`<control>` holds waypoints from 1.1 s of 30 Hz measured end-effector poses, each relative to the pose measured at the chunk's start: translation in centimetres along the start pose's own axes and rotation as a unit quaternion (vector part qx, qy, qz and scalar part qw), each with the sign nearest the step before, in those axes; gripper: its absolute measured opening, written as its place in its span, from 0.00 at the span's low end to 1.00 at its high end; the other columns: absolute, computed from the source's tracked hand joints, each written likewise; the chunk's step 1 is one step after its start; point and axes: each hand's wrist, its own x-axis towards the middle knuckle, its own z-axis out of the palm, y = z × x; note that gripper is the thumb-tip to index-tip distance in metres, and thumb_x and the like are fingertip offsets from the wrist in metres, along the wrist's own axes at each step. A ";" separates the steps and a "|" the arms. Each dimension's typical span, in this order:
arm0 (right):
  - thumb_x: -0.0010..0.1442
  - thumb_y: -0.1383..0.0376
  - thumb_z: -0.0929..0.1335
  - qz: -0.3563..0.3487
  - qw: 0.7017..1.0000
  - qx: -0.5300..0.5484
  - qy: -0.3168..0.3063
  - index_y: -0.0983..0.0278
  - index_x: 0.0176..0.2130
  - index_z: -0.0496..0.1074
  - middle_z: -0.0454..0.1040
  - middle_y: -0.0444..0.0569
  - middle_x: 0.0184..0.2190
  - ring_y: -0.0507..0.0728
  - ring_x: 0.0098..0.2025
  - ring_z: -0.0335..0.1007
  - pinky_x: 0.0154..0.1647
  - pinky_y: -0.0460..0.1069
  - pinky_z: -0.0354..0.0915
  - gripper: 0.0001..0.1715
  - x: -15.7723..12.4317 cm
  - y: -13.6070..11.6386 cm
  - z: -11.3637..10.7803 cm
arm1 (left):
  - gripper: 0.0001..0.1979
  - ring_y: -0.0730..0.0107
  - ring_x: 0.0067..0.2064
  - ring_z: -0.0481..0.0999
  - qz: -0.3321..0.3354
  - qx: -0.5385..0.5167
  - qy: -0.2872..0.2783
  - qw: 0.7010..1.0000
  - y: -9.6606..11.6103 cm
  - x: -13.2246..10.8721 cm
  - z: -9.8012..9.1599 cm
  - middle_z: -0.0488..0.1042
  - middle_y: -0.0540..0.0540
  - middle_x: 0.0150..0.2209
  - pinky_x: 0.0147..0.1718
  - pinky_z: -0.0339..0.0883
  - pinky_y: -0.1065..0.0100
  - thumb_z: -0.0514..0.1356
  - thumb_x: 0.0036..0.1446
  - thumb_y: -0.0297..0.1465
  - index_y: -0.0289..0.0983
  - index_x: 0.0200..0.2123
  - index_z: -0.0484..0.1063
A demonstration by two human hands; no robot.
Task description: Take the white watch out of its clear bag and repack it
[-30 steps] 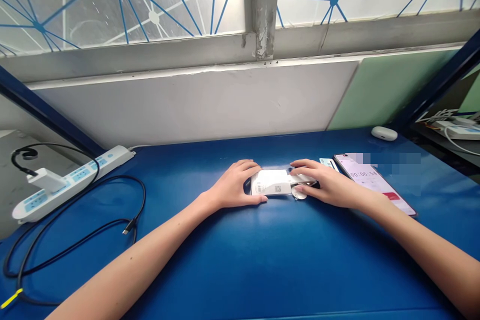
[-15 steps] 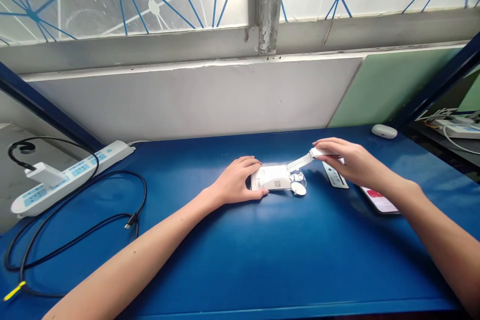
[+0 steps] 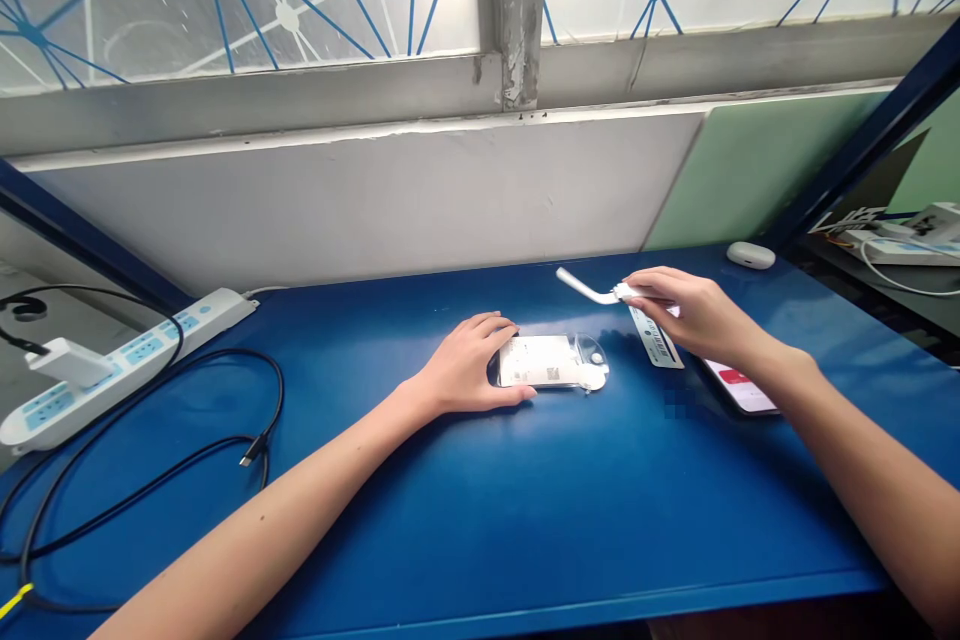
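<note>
My left hand [image 3: 472, 365] rests on the blue table with thumb and fingers around the left end of a small clear plastic packet [image 3: 536, 360]. A white card with printed text and a square code shows through it. At the packet's right end are small round white pieces [image 3: 595, 375], blurred by the plastic. Above and to the right, my right hand [image 3: 686, 310] is closed on a white watch strap [image 3: 589, 288]. Its free end points left, clear of the packet, and the rest is hidden in my fingers. Below that hand lies a white barcode card [image 3: 658, 340].
A phone [image 3: 739, 388] lies partly under my right forearm. Toward the back right is a white earbud case [image 3: 751, 255]. On the left are a power strip [image 3: 150, 350] with a white charger [image 3: 69, 363] and a coiled black cable [image 3: 277, 390]. A wall stands behind the table [image 3: 480, 540].
The strap's free end has come away from the packet and swung up to the left. My left hand still holds the packet. The whole view has shifted slightly.
</note>
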 end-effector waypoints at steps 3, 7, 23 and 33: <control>0.69 0.58 0.61 -0.008 1.000 -0.010 -0.019 0.60 0.47 0.73 0.78 0.53 0.46 0.64 0.48 0.74 0.48 0.58 0.70 0.15 0.0 -2.4 0.9 | 0.44 0.40 0.65 0.61 -0.030 -0.003 0.000 1.000 0.0 -0.1 -0.1 0.64 0.32 0.63 0.62 0.57 0.46 0.63 0.52 0.55 0.33 0.64 0.61; 0.70 0.59 0.60 -0.029 0.999 0.015 -0.018 0.60 0.49 0.74 0.78 0.54 0.45 0.64 0.47 0.74 0.48 0.59 0.70 0.17 -0.3 -4.9 1.9 | 0.40 0.45 0.67 0.58 -0.042 -0.022 0.074 0.996 0.4 0.0 -0.5 0.56 0.33 0.67 0.63 0.58 0.50 0.60 0.59 0.47 0.35 0.67 0.51; 0.57 0.61 0.74 -0.113 0.956 0.240 0.122 0.59 0.34 0.80 0.78 0.50 0.34 0.57 0.33 0.75 0.35 0.53 0.72 0.05 4.6 -7.5 2.0 | 0.16 0.52 0.66 0.61 0.037 0.002 0.169 0.985 4.2 3.3 -1.4 0.72 0.39 0.58 0.67 0.36 0.43 0.55 0.66 0.31 0.36 0.55 0.69; 0.61 0.46 0.68 0.157 0.790 0.592 0.017 0.63 0.31 0.80 0.78 0.49 0.33 0.55 0.37 0.72 0.38 0.49 0.67 0.24 8.8 -10.7 4.2 | 0.24 0.59 0.38 0.81 -0.114 -0.672 -0.019 0.731 6.5 3.1 -1.7 0.79 0.40 0.37 0.45 0.71 0.56 0.57 0.63 0.50 0.34 0.46 0.73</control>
